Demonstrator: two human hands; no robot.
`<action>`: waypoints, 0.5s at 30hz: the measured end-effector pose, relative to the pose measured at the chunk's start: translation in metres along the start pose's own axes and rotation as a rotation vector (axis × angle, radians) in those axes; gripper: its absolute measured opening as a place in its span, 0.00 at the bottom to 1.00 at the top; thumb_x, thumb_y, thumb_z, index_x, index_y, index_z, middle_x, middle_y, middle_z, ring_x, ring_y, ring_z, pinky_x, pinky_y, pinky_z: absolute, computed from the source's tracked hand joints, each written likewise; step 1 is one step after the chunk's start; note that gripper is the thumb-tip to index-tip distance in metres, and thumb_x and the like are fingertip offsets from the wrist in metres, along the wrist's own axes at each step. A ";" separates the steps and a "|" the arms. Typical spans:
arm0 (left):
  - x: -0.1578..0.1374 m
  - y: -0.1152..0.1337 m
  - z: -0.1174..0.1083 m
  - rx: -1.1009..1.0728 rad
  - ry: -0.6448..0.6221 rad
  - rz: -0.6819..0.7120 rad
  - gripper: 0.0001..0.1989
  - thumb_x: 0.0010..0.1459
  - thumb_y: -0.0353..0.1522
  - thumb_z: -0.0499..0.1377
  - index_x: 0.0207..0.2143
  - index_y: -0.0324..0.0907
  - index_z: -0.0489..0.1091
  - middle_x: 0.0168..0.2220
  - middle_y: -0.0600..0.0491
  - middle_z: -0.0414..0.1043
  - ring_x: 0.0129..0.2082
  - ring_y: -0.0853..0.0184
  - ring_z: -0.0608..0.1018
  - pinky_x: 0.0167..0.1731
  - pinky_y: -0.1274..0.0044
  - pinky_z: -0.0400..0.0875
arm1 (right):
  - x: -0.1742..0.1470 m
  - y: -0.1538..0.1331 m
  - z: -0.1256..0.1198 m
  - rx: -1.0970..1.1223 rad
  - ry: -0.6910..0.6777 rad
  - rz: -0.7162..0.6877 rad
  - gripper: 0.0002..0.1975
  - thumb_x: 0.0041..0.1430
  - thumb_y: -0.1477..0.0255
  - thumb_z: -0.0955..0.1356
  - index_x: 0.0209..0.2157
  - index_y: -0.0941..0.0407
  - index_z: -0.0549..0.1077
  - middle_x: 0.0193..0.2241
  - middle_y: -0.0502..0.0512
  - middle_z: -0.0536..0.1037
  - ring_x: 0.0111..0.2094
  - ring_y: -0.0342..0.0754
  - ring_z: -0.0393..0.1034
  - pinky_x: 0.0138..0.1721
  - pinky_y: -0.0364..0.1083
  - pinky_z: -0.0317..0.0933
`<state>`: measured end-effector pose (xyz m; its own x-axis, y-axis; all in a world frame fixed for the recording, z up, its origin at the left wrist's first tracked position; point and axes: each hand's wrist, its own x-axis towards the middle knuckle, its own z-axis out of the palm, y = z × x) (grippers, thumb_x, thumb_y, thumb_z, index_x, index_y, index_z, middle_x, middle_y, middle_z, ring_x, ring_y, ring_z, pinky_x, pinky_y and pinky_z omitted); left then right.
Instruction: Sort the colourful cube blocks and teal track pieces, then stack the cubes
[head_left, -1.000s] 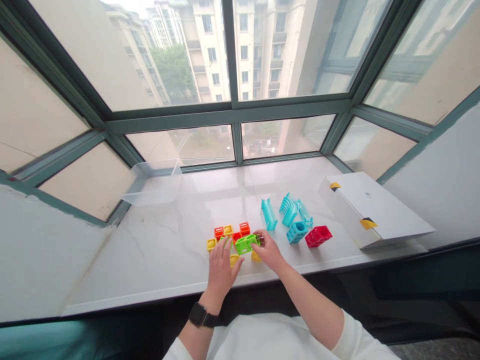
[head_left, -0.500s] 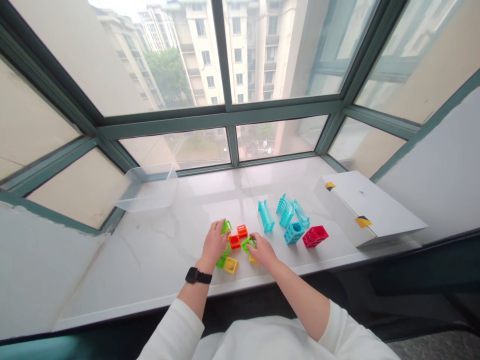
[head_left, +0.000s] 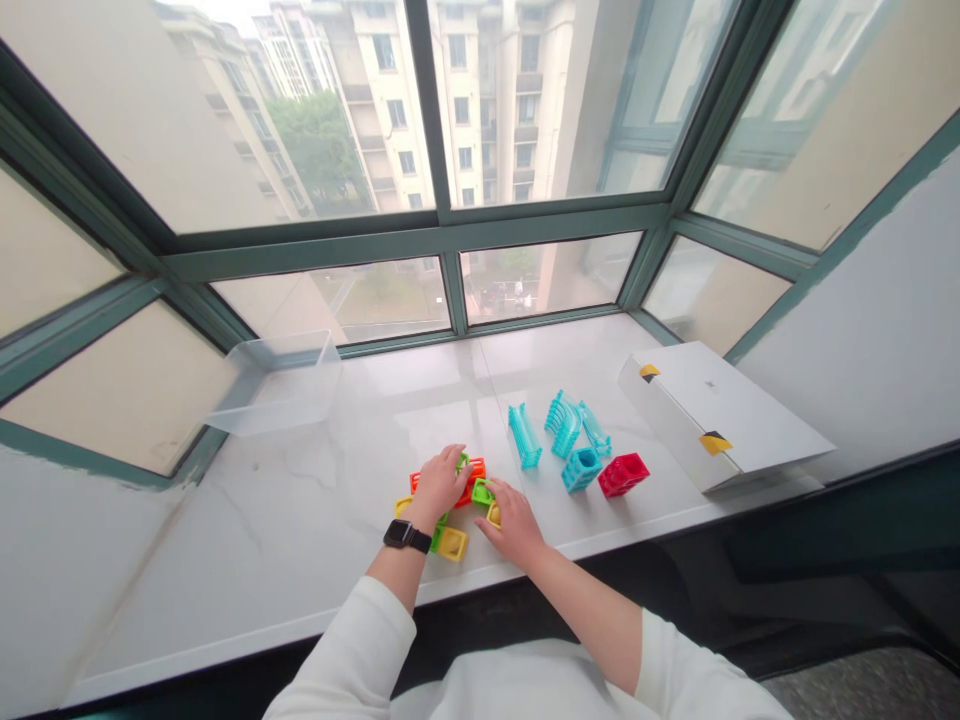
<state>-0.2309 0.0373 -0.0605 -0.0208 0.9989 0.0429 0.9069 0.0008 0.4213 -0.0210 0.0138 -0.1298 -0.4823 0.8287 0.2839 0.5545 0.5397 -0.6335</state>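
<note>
My left hand (head_left: 441,486) reaches over a cluster of small plastic blocks, its fingertips closed on a green block (head_left: 463,462) that mostly hides beneath them. Beside it lie orange blocks (head_left: 478,468), partly covered by the hand. My right hand (head_left: 516,525) curls round a yellow block (head_left: 494,514) between thumb and fingers; another green block (head_left: 482,491) touches its index fingertip. Near my left wrist sit a yellow block (head_left: 452,544) and a green one (head_left: 436,540). Another yellow block (head_left: 403,506) shows left of that hand.
Clear turquoise track pieces (head_left: 524,436) lie to the right, near a turquoise block stack (head_left: 581,469) and a red stack (head_left: 623,475). A white box (head_left: 735,410) is at the right, a transparent bin (head_left: 281,415) at the back left. Windows border the white sill (head_left: 300,540).
My left hand has moved down over the orange blocks with the green block. My right hand has shifted from a green block onto the yellow one. The view has swung slightly right.
</note>
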 end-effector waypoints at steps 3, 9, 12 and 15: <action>-0.002 -0.006 0.000 0.010 -0.031 -0.022 0.26 0.71 0.40 0.51 0.68 0.45 0.60 0.70 0.43 0.64 0.67 0.55 0.70 0.64 0.63 0.63 | 0.006 0.000 0.003 0.002 -0.015 -0.023 0.30 0.61 0.68 0.73 0.63 0.55 0.66 0.62 0.67 0.72 0.62 0.63 0.68 0.62 0.63 0.64; -0.002 -0.008 -0.004 -0.007 -0.126 -0.103 0.33 0.71 0.46 0.50 0.74 0.48 0.49 0.72 0.43 0.59 0.68 0.49 0.69 0.68 0.51 0.53 | 0.018 -0.021 -0.045 -0.072 0.055 -0.126 0.30 0.64 0.65 0.71 0.64 0.56 0.66 0.63 0.67 0.71 0.64 0.63 0.65 0.63 0.63 0.63; 0.000 -0.009 -0.009 -0.081 -0.122 -0.155 0.37 0.71 0.48 0.49 0.75 0.45 0.46 0.68 0.40 0.66 0.68 0.48 0.69 0.68 0.49 0.51 | 0.025 -0.019 -0.106 -0.178 0.246 -0.110 0.19 0.67 0.67 0.68 0.58 0.52 0.72 0.62 0.62 0.71 0.67 0.62 0.60 0.67 0.63 0.56; 0.000 -0.017 -0.018 -0.213 -0.010 -0.213 0.35 0.72 0.48 0.46 0.74 0.42 0.50 0.70 0.40 0.63 0.71 0.51 0.65 0.70 0.53 0.52 | 0.030 0.002 -0.164 -0.390 0.258 0.051 0.19 0.65 0.68 0.70 0.57 0.53 0.74 0.58 0.65 0.73 0.62 0.65 0.64 0.63 0.65 0.57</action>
<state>-0.2541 0.0369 -0.0513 -0.1960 0.9777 -0.0750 0.7742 0.2012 0.6001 0.0774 0.0638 -0.0044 -0.2913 0.8387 0.4601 0.8104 0.4719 -0.3473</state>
